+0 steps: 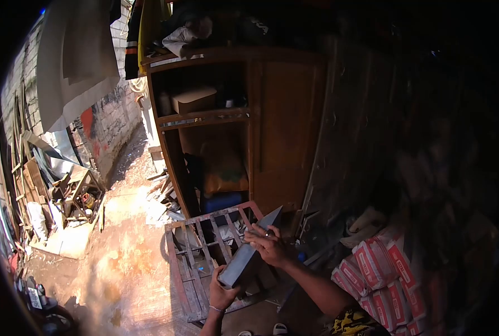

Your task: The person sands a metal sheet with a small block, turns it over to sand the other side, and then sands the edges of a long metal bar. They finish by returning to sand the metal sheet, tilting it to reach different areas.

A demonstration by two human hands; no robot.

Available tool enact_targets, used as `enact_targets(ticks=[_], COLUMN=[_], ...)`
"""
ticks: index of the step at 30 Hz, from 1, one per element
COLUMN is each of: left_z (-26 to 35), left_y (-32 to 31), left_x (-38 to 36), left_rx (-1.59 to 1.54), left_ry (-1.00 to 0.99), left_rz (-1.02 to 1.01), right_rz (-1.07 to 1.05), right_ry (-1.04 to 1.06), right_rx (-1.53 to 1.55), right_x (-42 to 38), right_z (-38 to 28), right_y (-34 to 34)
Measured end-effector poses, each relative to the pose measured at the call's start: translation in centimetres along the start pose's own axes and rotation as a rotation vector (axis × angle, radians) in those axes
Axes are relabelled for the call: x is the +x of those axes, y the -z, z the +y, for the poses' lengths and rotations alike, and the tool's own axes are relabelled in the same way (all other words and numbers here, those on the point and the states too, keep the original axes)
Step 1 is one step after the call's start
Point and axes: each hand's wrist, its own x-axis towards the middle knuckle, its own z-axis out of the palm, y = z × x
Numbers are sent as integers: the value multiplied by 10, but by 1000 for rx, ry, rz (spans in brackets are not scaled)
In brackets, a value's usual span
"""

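Observation:
A long grey board (242,265) with a pointed far end lies slantwise above a slatted wooden frame (182,274). At its near end, my left hand (221,292) is closed around the edge, a bracelet on the wrist. Farther up the board, my right hand (270,246) lies across it with bent fingers, gripping near the pointed end. A ring shows on one finger. Whether anything small sits under the right fingers is hidden. The board's underside is in shadow.
Behind the frame stands a wooden cabinet (286,123) with open shelves on its left. Red-and-white packages (375,263) are stacked at the right. Scrap wood (36,179) leans along the left wall, and broken pieces (162,204) lie beside the cabinet. Cloth (78,61) hangs at upper left.

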Motion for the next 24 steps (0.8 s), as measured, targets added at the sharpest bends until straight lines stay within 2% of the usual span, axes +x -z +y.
enact_targets(ticks=[1,3,5,7,9,10,11,13,14,15,16,18,21,23,24], left_z=[-3,10,16,17,-6,-19,-18,-10,-7,-4,-7,-21,-37,-23,-24], left_y=[2,4,3,0,2,3,3,4,2,-1,-1,1,8,6,5], left_x=[-2,-4,-5,-4,-1,1,2,-1,-4,-3,-4,-2,-1,-1,-2], left_rx=[-57,79,154,170,103,41,-17,102,87,68,76,88,-19,47,87], left_ry=[15,27,34,47,-13,-22,-24,-35,-10,3,-16,-65,7,-10,-24], left_rz=[5,-19,-27,-15,6,19,25,-9,-15,-18,-8,18,7,-6,-4], right_rz=[31,87,252,281,242,151,95,212,259,337,327,276,127,10,23], right_ry=[-12,-57,-224,-232,-144,-109,-38,-67,-202,-271,-279,-217,-54,57,39], right_rx=[-30,-80,-239,-241,-155,-49,-88,-144,-171,-157,-188,-182,-50,55,22], right_x=[4,12,22,21,4,-3,-7,3,12,17,14,9,-25,-34,-35], right_z=[5,30,87,87,63,35,29,58,74,93,92,75,4,-38,-33], right_y=[1,11,23,23,-4,0,1,10,23,24,25,17,-5,5,9])
